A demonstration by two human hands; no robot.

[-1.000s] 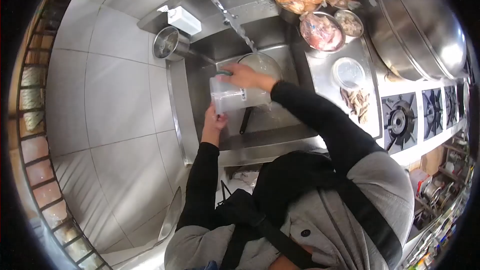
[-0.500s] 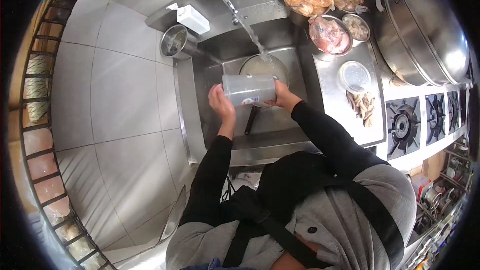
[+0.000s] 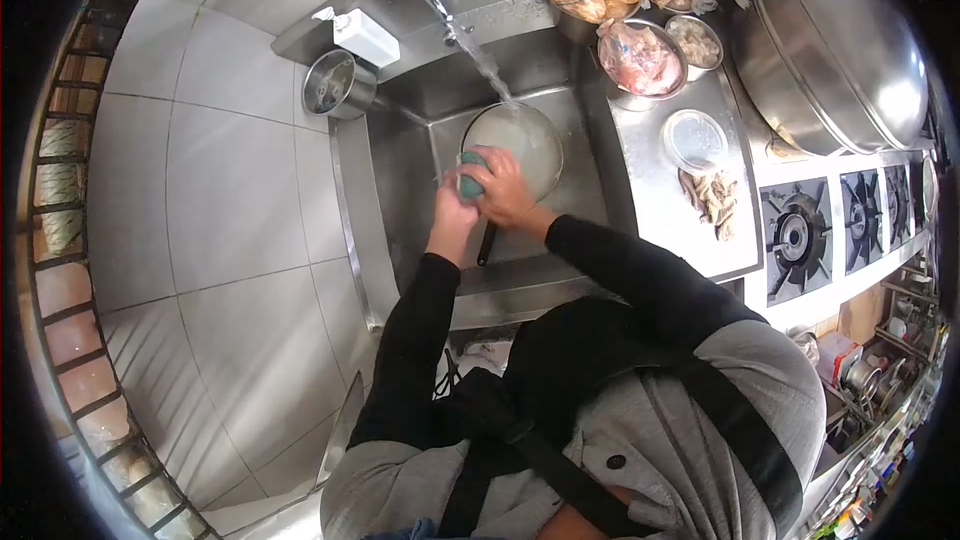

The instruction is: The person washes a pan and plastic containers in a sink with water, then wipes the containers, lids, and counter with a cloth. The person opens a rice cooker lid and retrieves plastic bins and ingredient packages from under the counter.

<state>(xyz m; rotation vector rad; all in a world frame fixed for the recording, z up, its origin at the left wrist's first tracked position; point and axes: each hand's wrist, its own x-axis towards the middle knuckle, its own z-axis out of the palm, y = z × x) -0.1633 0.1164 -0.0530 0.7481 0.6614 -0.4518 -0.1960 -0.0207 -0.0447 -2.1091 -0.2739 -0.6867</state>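
Note:
My right hand [image 3: 508, 190] is closed over a green scouring pad or sponge [image 3: 471, 178], its fingers wrapping the top. Pressed close below and beside it, my left hand [image 3: 456, 208] is curled; what it grips is largely hidden, and the clear plastic container cannot be made out. Both hands are above the steel sink [image 3: 395, 165], over the near left edge of a round pan [image 3: 530, 145] holding cloudy water. The pan's black handle [image 3: 487, 243] points toward me. Water runs from the faucet [image 3: 440, 8] into the pan.
A steel pot [image 3: 338, 85] and white bottle [image 3: 366, 37] stand left of the faucet. On the right counter are bowls of bagged meat [image 3: 640, 58], a clear lid [image 3: 695, 141] and brown pieces [image 3: 712, 202]. Beyond are a large steel pot [image 3: 830, 50] and gas burners [image 3: 797, 235].
The clear plastic container held sideways between both hands is no longer plainly visible. My hands have come together toward the left, and a green pad now shows. The whole view has shifted slightly.

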